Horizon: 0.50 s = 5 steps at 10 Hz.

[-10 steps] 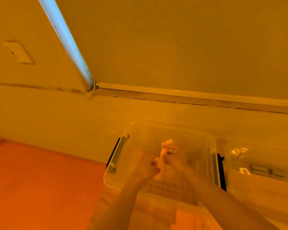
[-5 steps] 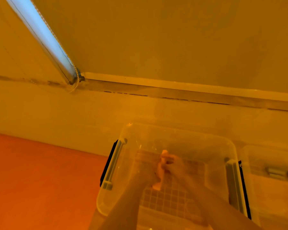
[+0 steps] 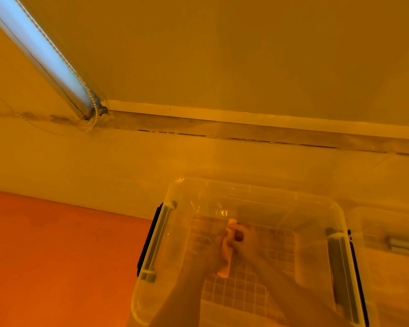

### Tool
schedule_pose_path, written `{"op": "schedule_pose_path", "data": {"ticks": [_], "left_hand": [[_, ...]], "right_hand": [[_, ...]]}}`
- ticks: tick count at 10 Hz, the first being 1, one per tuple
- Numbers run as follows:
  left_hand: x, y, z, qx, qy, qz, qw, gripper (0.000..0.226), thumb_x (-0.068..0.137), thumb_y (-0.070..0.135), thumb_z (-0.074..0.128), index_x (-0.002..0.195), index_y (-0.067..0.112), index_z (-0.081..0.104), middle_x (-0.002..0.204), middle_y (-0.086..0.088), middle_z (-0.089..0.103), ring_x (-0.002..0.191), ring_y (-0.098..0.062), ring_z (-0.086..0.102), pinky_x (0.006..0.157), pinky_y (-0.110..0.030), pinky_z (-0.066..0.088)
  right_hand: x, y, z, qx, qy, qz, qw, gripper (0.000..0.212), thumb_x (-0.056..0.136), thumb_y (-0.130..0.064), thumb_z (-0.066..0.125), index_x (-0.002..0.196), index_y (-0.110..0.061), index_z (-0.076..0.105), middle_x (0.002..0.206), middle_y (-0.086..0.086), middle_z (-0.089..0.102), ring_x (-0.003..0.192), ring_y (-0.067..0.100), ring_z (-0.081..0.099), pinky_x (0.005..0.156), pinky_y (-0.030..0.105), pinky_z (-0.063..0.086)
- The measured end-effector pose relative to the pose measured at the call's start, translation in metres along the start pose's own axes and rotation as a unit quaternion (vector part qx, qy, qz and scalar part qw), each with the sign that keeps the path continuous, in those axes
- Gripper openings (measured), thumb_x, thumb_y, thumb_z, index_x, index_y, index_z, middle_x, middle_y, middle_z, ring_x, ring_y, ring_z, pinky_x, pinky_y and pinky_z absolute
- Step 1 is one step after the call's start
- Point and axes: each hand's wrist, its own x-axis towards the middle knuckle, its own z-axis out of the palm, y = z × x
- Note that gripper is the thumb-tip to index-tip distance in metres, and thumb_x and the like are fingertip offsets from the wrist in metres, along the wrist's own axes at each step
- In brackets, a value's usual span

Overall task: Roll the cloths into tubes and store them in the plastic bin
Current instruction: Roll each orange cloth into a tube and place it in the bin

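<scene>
A clear plastic bin (image 3: 172,234) with dark latch handles on both sides stands low in the head view, its bottom showing a grid pattern. Both of my hands reach down inside it. Between them is a rolled cloth (image 3: 227,250), a pale tube lying lengthwise above the bin's floor. My left hand (image 3: 214,257) grips the roll from the left. My right hand (image 3: 248,240) grips it from the right, fingers curled over the far end. Strong orange light washes out the colours.
A second clear container (image 3: 392,234) sits right of the bin. An orange surface (image 3: 57,256) spreads to the left. A pale wall with a baseboard (image 3: 246,128) runs behind, and a bright window strip with a bead chain (image 3: 45,55) is at upper left.
Both hands have lowered the rolled cloth deeper into the bin. The view has shifted so the bin appears larger and further right.
</scene>
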Motion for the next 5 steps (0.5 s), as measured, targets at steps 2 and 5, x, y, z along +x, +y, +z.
{"op": "schedule_pose_path", "data": {"ticks": [2, 5], "left_hand": [[0.017, -0.016, 0.015, -0.010, -0.013, -0.053, 0.998, 0.077, 0.087, 0.023, 0.057, 0.149, 0.030, 0.013, 0.149, -0.006, 0.033, 0.132, -0.025, 0.039, 0.108, -0.037, 0.036], [0.024, -0.017, 0.014, -0.032, -0.037, 0.000, 0.999, 0.074, 0.089, 0.010, 0.059, 0.148, 0.023, 0.017, 0.151, -0.007, 0.030, 0.131, -0.025, 0.041, 0.094, -0.024, 0.040]], "right_hand": [[-0.002, -0.006, -0.005, -0.057, 0.003, 0.002, 0.998, 0.050, 0.075, -0.003, 0.073, 0.122, -0.017, 0.062, 0.134, 0.013, 0.043, 0.121, 0.029, 0.047, 0.101, 0.032, 0.040], [-0.006, -0.007, -0.012, -0.049, -0.019, 0.012, 0.999, 0.051, 0.080, 0.009, 0.064, 0.129, -0.003, 0.054, 0.133, 0.014, 0.046, 0.123, 0.029, 0.046, 0.082, 0.008, 0.029]]}}
